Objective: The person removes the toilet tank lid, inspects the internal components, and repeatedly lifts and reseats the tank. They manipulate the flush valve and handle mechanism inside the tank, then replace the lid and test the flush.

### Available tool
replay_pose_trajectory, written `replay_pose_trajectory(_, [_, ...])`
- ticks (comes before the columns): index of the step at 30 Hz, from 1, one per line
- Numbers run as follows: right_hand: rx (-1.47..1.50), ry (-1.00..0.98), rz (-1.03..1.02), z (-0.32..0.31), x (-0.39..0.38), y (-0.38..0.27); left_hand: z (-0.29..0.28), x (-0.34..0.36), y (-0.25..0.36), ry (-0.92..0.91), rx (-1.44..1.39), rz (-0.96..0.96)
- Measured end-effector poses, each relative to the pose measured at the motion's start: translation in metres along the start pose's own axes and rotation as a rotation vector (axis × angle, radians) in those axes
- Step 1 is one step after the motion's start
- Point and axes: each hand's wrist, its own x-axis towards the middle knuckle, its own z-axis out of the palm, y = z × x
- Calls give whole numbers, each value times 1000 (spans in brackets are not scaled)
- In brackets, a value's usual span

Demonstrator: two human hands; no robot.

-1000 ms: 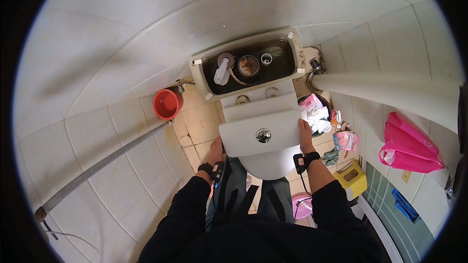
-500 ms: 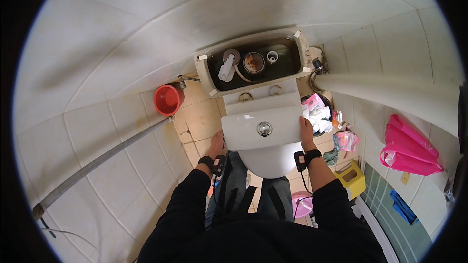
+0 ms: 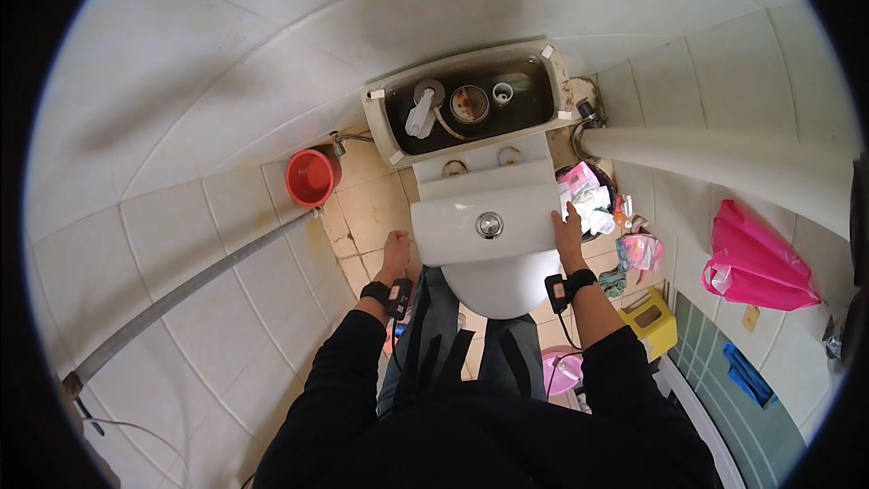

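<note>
A white toilet tank lid (image 3: 453, 228) with a round chrome flush button (image 3: 489, 225) rests across the toilet, over the rear of its closed white seat cover (image 3: 502, 288). My left hand (image 3: 395, 254) is just off the lid's left end, fingers loosely curled with nothing visible in them. Beside the right end is my right hand (image 3: 568, 240), its thumb and fingers apart; whether the thumb touches the lid I cannot tell. Behind, the uncovered tank (image 3: 398, 159) holds dark water, a white-and-grey fill valve (image 3: 421, 115), a round rusty-stained part (image 3: 469, 104) and a white overflow tube (image 3: 502, 93).
A red bucket (image 3: 312, 178) stands left by the wall, near a grey pipe (image 3: 199, 285). To the right are a bin (image 3: 608, 190) of crumpled paper, a thick white pipe (image 3: 715, 158), a pink bag (image 3: 756, 263) and a yellow plastic stool (image 3: 665, 330). A pink basin (image 3: 563, 373) lies lower down.
My left hand has come away from the lid's left end, moving outward. The right hand has loosened, thumb and fingers spreading beside the right end. The lid stays on the toilet; the view shifts slightly.
</note>
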Motion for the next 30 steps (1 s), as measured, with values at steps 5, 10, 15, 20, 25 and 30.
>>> replay_pose_trajectory(5, [-86,59,-38,-7,-12,-7,-5,-28,22,-26,-57,89])
replay_pose_trajectory(10, [-119,104,-189,-12,-25,-23,0,-50,36,-85,-234,118])
replay_pose_trajectory(15, [-83,61,-127,-9,-31,-18,0,-42,23,47,36,187])
replay_pose_trajectory(20, [272,-101,311,-12,-25,-6,3,-17,-3,-134,30,-148])
replay_pose_trajectory(25, [359,-206,-3,-19,-21,-12,12,-15,-1,-251,-90,-225])
replay_pose_trajectory(30, [277,-299,56,-34,-22,-24,11,-42,20,-236,-18,-138])
